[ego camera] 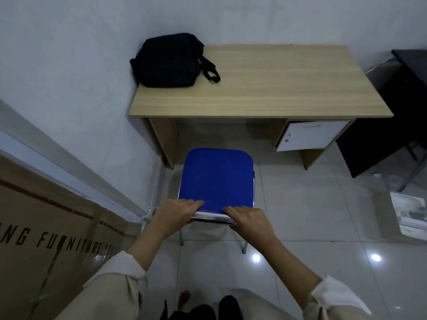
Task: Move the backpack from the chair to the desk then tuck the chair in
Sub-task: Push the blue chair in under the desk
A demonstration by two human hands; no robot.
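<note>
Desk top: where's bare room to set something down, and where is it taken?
The desk is bare from the backpack's strap rightward to the right edge, and along the whole front edge. Only the back-left corner against the wall is taken, by the backpack. The chair's blue seat is also bare, apart from the left hand and right hand at its near edge.

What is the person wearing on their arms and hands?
Both hands, the left hand and the right hand, are bare: no gloves, and no rings or watch visible. Each arm wears a loose, light beige sleeve, pushed up so the forearms are uncovered; the right cuff looks paler, almost white.
</note>
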